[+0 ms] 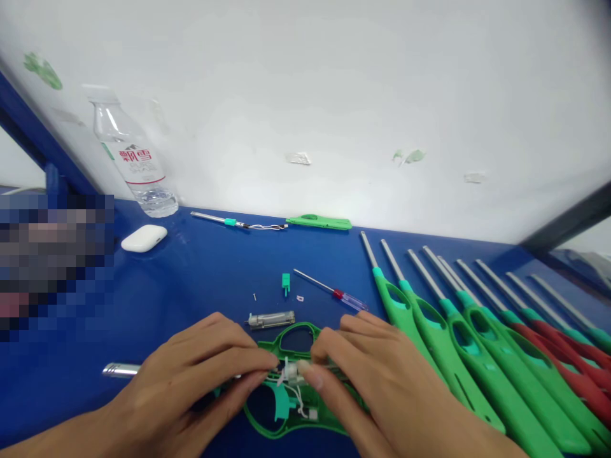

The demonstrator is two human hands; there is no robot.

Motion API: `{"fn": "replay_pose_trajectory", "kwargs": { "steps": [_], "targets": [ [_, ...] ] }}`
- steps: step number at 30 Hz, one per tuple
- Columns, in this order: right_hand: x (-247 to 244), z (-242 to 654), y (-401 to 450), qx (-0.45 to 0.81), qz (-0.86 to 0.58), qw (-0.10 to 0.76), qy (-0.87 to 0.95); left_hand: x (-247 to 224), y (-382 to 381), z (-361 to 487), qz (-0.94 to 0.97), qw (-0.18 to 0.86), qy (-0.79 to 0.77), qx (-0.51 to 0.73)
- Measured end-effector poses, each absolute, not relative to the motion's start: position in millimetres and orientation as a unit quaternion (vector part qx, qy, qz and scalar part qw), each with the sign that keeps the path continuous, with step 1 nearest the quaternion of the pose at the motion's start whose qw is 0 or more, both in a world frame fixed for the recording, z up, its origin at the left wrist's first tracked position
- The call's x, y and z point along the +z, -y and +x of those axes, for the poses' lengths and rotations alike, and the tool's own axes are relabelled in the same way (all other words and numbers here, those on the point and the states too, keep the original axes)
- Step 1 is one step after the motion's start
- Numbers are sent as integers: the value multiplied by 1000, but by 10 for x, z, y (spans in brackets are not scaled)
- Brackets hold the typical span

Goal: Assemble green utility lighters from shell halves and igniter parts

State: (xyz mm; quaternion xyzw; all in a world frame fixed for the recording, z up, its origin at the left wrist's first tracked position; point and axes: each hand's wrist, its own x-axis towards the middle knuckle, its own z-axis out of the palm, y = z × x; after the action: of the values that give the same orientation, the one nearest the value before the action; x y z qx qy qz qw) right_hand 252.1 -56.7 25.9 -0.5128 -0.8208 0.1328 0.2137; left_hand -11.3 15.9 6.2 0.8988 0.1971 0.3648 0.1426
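Observation:
An opened green lighter shell [274, 434] lies on the blue table, with a teal trigger [281, 402], white wires and a small dark part inside. Over its upper middle, my left hand [205, 375] has thumb and index finger pinched beside a small whitish part [290, 371]. From the right, my right hand [367, 375] presses thumb and index finger at a clear part by that piece. A metal tube [121, 369] sticks out left of my left hand. Just above the shell lies a clear cylindrical fuel tank [272, 320].
Several green and red lighters [449, 331] lie in a row at right. A screwdriver [351, 300], teal piece [286, 282] and screw [254, 297] lie ahead. Near the wall are a bottle [133, 159], white case [144, 238], wired tube [214, 219] and green shell half [319, 222].

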Motion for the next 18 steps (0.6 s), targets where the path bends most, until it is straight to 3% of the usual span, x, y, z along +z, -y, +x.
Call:
{"fn": "replay_pose_trajectory", "kwargs": {
  "steps": [18],
  "targets": [
    [221,2503,571,104,-508,219,827,139,-177,-76,907,94,-186,367]
  ]
}}
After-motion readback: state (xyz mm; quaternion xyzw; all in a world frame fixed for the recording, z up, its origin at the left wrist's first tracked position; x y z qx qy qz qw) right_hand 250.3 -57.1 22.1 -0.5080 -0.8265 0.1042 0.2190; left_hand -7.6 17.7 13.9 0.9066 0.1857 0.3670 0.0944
